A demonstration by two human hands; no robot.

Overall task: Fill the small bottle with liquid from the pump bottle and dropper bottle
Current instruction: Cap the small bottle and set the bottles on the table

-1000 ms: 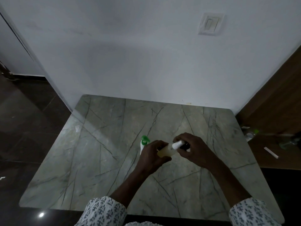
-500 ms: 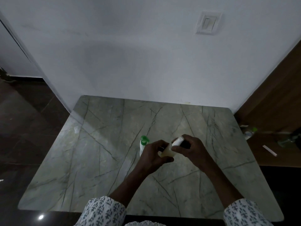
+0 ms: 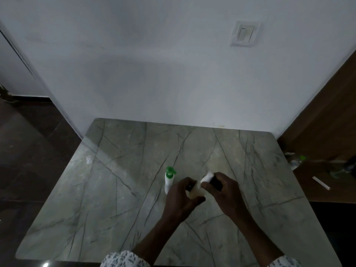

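Note:
A white pump bottle point(image 3: 168, 181) with a green pump head stands upright on the marble table point(image 3: 119, 189), just left of my hands. My left hand point(image 3: 182, 198) is wrapped around a small pale translucent bottle point(image 3: 195, 190) held above the table. My right hand point(image 3: 221, 191) grips a dark dropper bottle with a white top point(image 3: 207, 176), its white end pointing up and left, touching the small bottle. Most of both bottles is hidden by my fingers.
A white wall with a light switch point(image 3: 245, 33) rises behind the table. To the right, a lower wooden surface point(image 3: 327, 185) holds a white stick point(image 3: 320, 182) and a clear bottle with a green cap point(image 3: 297, 160). Dark floor lies to the left.
My hands have drawn closer together over the small bottle, and the dropper bottle's white end has tilted from sideways to pointing more upward. The pump bottle has stayed in place.

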